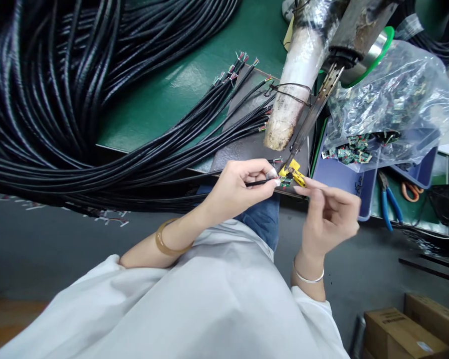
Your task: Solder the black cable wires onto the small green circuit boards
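Black cable [257,183] is clamped in left fingers [260,165] beside soldering iron [314,117]; right fingers' [331,192] grip cannot be determined. Burns could be caused by slippage toward the iron.

On the green worktop [134,119] to our right, we see blue-handled pliers [387,200] near an orange-handled tool [412,191]. Ahead of us, a whitish wrapped tube [289,102] slants down with wire [292,92] around it. Below the worktop at our right, we see two cardboard boxes [401,335].
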Demonstrator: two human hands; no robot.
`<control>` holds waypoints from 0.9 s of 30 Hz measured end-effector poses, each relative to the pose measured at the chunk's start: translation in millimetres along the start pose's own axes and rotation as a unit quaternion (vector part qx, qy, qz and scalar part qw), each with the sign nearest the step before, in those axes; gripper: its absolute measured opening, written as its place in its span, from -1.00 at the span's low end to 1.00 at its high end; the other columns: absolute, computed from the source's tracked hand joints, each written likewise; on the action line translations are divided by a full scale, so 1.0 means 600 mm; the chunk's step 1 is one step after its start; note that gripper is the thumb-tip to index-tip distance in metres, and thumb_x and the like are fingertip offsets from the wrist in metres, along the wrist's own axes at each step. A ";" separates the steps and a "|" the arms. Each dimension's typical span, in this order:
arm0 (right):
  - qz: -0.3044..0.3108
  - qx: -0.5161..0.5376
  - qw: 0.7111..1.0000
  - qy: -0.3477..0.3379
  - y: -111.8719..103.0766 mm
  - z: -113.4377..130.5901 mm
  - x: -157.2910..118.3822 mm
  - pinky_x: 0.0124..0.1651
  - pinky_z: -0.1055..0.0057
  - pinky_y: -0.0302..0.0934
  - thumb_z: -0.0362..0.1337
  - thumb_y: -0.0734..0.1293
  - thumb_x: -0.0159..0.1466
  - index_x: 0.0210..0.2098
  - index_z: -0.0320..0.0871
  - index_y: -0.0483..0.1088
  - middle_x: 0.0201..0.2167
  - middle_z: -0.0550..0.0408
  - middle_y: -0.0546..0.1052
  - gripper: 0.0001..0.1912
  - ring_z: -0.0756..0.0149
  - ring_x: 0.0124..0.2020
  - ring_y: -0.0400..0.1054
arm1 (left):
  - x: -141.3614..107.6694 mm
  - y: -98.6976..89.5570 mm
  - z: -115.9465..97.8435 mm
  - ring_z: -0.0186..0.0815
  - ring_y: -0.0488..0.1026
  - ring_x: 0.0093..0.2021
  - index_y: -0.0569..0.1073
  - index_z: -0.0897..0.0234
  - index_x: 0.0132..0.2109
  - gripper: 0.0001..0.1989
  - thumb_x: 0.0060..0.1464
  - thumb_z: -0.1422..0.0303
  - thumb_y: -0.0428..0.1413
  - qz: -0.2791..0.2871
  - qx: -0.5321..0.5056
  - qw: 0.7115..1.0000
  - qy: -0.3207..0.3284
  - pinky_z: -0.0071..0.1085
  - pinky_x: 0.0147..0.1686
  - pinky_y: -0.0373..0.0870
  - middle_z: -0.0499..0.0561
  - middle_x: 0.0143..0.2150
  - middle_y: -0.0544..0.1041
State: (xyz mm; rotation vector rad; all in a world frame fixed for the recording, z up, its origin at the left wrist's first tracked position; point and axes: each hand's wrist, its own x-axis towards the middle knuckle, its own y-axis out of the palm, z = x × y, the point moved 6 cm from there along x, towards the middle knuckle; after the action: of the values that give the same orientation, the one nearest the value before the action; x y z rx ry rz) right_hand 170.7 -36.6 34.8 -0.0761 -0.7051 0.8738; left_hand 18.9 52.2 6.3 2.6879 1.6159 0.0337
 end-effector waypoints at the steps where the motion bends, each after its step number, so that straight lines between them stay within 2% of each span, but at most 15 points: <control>1: 0.038 0.001 0.999 0.020 0.012 -0.006 -0.003 -0.24 0.35 0.54 -0.37 0.35 0.33 -0.18 -0.11 0.38 -0.16 0.05 0.65 -0.91 0.31 -0.30 0.62 | 0.001 0.000 0.000 -0.51 0.27 -0.49 0.47 0.35 -0.37 -0.93 0.07 0.44 0.18 0.000 -0.003 1.000 -0.004 -0.61 -0.49 0.24 -0.10 -0.48 0.41; 3: 0.099 0.009 0.994 0.053 0.031 -0.017 -0.008 -0.22 0.37 0.55 -0.34 0.37 0.32 -0.24 -0.12 0.39 -0.06 -0.01 0.62 -0.95 0.31 -0.25 0.61 | 0.003 0.001 0.001 -0.51 0.28 -0.49 0.47 0.34 -0.37 -0.92 0.07 0.43 0.19 -0.001 -0.008 1.000 -0.013 -0.61 -0.50 0.24 -0.10 -0.48 0.41; 5: 0.115 0.004 0.992 0.049 0.039 -0.021 -0.009 -0.21 0.37 0.55 -0.32 0.37 0.32 -0.27 -0.11 0.39 -0.03 -0.03 0.61 -0.95 0.29 -0.16 0.60 | 0.008 0.002 0.003 -0.52 0.27 -0.50 0.45 0.35 -0.39 -0.91 0.06 0.43 0.19 0.000 -0.011 1.000 -0.020 -0.61 -0.51 0.23 -0.11 -0.49 0.39; 8: 0.096 -0.041 0.994 -0.017 0.041 -0.014 -0.006 -0.12 0.29 0.55 -0.36 0.38 0.28 -0.29 -0.10 0.39 -0.06 0.00 0.62 -0.92 0.22 -0.06 0.58 | 0.015 0.001 0.005 -0.54 0.24 -0.53 0.45 0.36 -0.40 -0.91 0.04 0.45 0.20 -0.005 -0.010 1.000 -0.026 -0.61 -0.53 0.20 -0.13 -0.52 0.35; 11: 0.097 -0.059 0.991 -0.064 0.044 -0.006 -0.001 -0.07 0.23 0.55 -0.41 0.38 0.26 -0.28 -0.09 0.38 -0.06 0.01 0.63 -0.89 0.20 -0.06 0.58 | 0.022 -0.003 0.003 -0.54 0.25 -0.53 0.46 0.37 -0.40 -0.93 0.01 0.48 0.20 -0.016 -0.009 0.999 -0.026 -0.62 -0.53 0.21 -0.13 -0.53 0.35; 20: 0.088 -0.048 0.992 -0.079 0.044 0.009 0.016 -0.03 0.17 0.52 -0.42 0.39 0.24 -0.29 -0.08 0.38 -0.06 0.02 0.62 -0.87 0.19 -0.04 0.56 | 0.023 -0.010 -0.016 -0.46 0.47 -0.42 0.52 0.36 -0.37 -0.95 0.02 0.45 0.22 -0.044 0.039 0.998 -0.007 -0.58 -0.38 0.45 -0.05 -0.42 0.54; 27: 0.085 -0.079 0.989 -0.093 0.045 0.016 0.019 -0.12 0.27 0.53 -0.45 0.42 0.22 -0.31 -0.07 0.41 -0.13 0.07 0.64 -0.84 0.24 -0.10 0.57 | 0.022 -0.012 -0.018 -0.47 0.46 -0.42 0.53 0.37 -0.39 -0.95 0.01 0.47 0.23 -0.042 0.038 0.998 0.002 -0.60 -0.37 0.45 -0.06 -0.43 0.54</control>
State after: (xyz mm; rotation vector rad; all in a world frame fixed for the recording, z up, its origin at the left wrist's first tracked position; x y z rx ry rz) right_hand 151.9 -12.8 39.4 -0.2001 -0.9524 0.9960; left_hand 18.8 67.3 17.3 2.6727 1.7658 -0.0233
